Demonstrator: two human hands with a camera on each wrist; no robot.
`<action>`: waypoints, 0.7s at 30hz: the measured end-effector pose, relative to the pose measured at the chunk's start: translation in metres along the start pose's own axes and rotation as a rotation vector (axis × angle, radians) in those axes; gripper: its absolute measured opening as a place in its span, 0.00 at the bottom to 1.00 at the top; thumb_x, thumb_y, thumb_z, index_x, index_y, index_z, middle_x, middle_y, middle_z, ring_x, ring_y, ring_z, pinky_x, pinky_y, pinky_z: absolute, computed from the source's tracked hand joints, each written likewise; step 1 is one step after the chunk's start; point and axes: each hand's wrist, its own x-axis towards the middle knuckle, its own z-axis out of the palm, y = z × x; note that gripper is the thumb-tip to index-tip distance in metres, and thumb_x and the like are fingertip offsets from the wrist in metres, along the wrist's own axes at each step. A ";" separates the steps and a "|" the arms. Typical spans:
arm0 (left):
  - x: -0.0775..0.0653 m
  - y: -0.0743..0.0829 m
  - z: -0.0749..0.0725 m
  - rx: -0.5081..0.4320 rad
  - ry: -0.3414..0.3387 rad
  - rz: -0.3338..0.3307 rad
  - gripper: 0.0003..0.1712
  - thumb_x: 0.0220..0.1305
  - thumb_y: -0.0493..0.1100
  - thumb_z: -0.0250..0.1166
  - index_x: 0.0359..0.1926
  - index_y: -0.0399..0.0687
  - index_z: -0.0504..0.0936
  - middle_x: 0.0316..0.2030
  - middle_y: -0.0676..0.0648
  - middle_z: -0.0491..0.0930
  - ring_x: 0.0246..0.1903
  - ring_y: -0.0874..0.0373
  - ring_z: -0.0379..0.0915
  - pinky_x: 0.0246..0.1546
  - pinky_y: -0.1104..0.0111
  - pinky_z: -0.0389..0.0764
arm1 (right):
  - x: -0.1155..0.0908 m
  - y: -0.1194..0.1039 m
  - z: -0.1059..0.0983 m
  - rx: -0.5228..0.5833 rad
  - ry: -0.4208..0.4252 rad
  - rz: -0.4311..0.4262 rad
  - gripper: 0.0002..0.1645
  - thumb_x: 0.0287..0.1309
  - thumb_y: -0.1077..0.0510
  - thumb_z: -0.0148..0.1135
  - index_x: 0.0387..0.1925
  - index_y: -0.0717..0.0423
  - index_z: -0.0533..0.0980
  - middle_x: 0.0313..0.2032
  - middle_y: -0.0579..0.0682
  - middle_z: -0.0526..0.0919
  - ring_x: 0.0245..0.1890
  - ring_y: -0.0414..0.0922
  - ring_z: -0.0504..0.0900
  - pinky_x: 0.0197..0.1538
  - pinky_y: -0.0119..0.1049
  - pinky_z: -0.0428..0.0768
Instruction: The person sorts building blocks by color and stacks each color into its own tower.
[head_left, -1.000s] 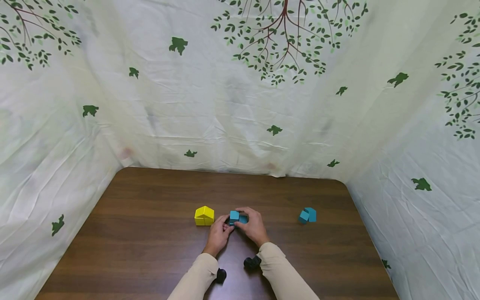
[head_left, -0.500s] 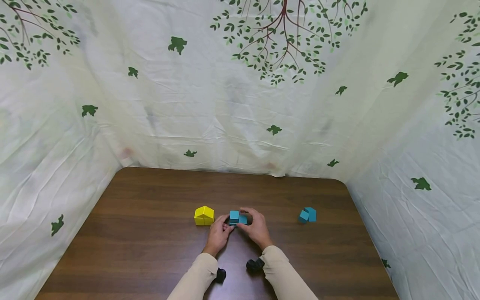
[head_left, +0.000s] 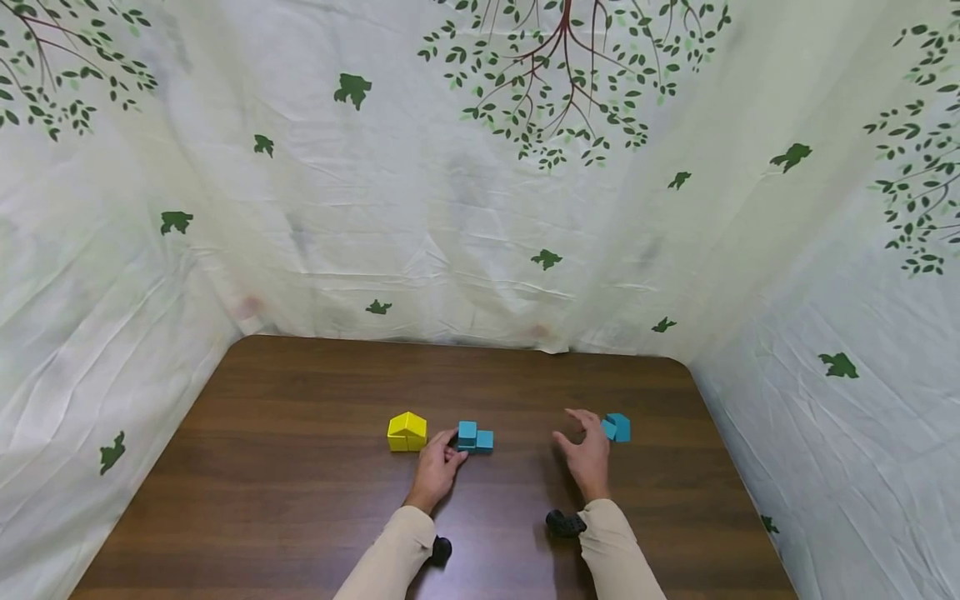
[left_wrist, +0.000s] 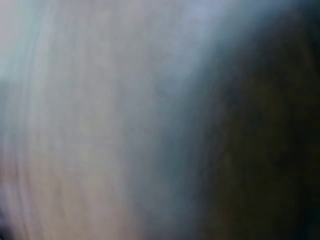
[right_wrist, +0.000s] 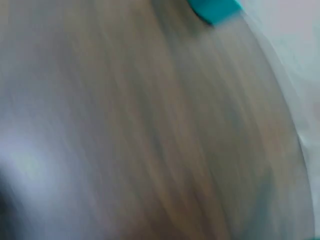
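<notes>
Several blue blocks (head_left: pixel 467 433) are grouped near the middle of the table in the head view, one standing higher at the left and a lower one (head_left: pixel 484 442) at the right. My left hand (head_left: pixel 435 473) holds the group's left side, with index finger behind and thumb in front. My right hand (head_left: pixel 588 457) is over the table with thumb and fingers spread apart, holding nothing. Just right of it lie two blue blocks (head_left: pixel 619 427), partly hidden by the fingers. A corner of a blue block (right_wrist: pixel 216 9) shows blurred at the top of the right wrist view. The left wrist view is too blurred to read.
A house-shaped stack of yellow blocks (head_left: pixel 407 433) stands just left of my left hand. The brown wooden table (head_left: pixel 315 517) is bounded at the back and sides by a white cloth (head_left: pixel 465 217) printed with leaves.
My right hand has let go of the right side of the middle blue blocks and moved right, up to the two separate blue blocks. My left hand has stayed in place.
</notes>
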 end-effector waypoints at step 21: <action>-0.001 0.003 -0.001 0.023 -0.014 -0.012 0.24 0.60 0.33 0.66 0.57 0.31 0.75 0.42 0.43 0.77 0.32 0.58 0.70 0.36 0.70 0.75 | 0.000 0.042 -0.037 -0.121 -0.059 0.186 0.29 0.56 0.69 0.65 0.60 0.71 0.70 0.56 0.66 0.64 0.62 0.66 0.62 0.61 0.60 0.63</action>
